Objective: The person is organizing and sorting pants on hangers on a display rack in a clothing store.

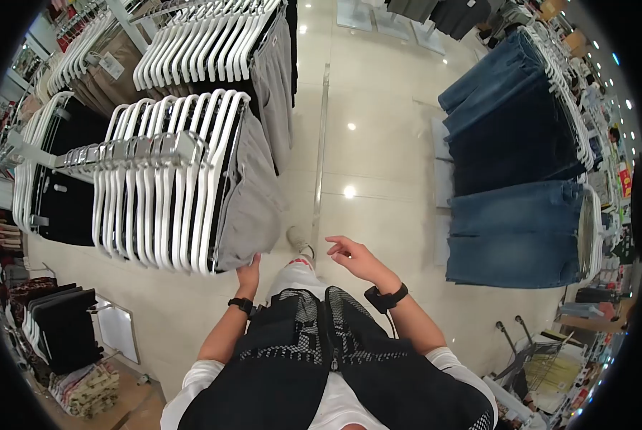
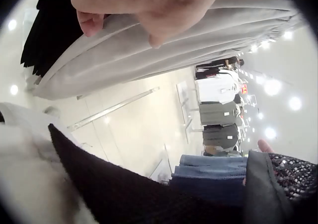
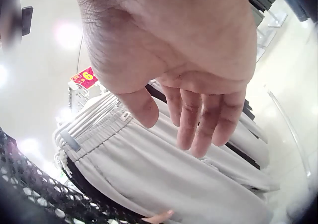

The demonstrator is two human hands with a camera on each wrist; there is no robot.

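A pair of light grey trousers [image 1: 253, 201] with an elastic waist hangs at the near end of a packed rack on the left. My left hand [image 1: 248, 276] touches the lower part of these trousers, its fingertips against the cloth. The left wrist view shows the grey fabric [image 2: 124, 60] running behind that hand. My right hand [image 1: 360, 261] hovers in front of my body with loosely bent fingers, nothing in it. From the right wrist, its fingers [image 3: 191, 114] overlap the trousers, whose waistband clips onto a white hanger.
White hangers [image 1: 159, 186] crowd the metal rack arm [image 1: 131, 154]. Further racks of grey and dark trousers stand behind. Denim skirts [image 1: 514, 233] hang across the aisle to the right. A pale tiled floor [image 1: 364, 165] runs between them. A cart [image 1: 543, 365] stands at lower right.
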